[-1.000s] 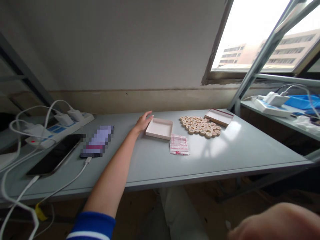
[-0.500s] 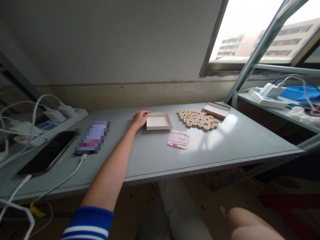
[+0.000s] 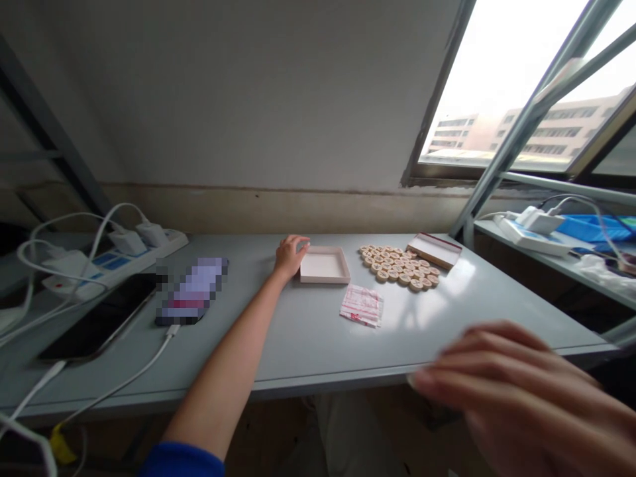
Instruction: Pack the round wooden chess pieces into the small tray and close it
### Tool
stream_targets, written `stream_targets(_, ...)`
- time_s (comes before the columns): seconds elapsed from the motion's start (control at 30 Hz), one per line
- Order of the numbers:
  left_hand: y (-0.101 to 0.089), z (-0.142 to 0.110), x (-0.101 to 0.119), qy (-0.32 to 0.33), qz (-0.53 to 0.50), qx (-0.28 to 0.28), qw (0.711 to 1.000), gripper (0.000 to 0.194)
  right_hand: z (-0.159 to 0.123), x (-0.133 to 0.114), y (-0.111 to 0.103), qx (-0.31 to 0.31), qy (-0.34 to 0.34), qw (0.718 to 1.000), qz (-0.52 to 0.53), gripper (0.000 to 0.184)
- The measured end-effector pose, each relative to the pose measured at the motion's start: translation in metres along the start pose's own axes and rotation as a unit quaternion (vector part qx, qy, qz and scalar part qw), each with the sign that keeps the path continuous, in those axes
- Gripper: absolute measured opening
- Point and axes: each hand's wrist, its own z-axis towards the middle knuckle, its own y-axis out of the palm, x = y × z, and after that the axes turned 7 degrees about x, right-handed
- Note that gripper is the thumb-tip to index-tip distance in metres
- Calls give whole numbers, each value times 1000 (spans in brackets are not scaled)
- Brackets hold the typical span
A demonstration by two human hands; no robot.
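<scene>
My left hand (image 3: 291, 257) is at the left wall of a shallow, open white box (image 3: 325, 265), its thumb and fingers bent round the top left edge. The box's inside looks bare. My right hand (image 3: 517, 397) is large and blurred in the lower right, above the table's front edge. Its fingers reach loosely forward and no object shows in them. Right of the box lie several round wooden Chinese chess pieces (image 3: 397, 264) in one flat layer. A folded clear plastic sheet with red print (image 3: 362, 306) lies in front of the box.
The dark-red-edged box lid (image 3: 434, 250) lies behind the pieces. To the left are two charging phones (image 3: 99, 318), a power strip (image 3: 112, 262) and looping white cables. Metal frame posts (image 3: 497, 165) rise at the table's right end, beside a shelf with another power strip (image 3: 534, 232).
My right hand has come up from the lower right corner and extended over the table edge. My left hand stays at the box, which has turned slightly. The view has shifted a little.
</scene>
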Motion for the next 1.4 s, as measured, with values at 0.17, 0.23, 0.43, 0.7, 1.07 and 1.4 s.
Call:
stream_targets(0.17, -9, 4, 4, 26, -22, 131, 991, 25, 46, 12, -26, 24, 11, 999, -44, 34)
stream_targets(0.23, -11, 4, 6, 37, -31, 166, 985, 22, 62, 13, -35, 35, 24, 998, -52, 32)
stream_targets(0.43, -10, -4, 22, 112, -37, 135, 984, 45, 81, 14, -56, -16, -23, 999, 36, 15)
stream_targets(0.7, -16, -5, 45, 111, -80, 15, 990, 23, 104, 8, -80, -105, -94, 967, 210, 7)
stream_targets(1.07, -18, 2, 27, 36, 31, -65, 997, 23, 212, 7, -37, 68, -64, 976, 194, 17)
stream_targets(1.4, -14, -3, 23, -9, 162, -105, 981, 11, 205, 14, 3, 93, -31, 988, 119, 28)
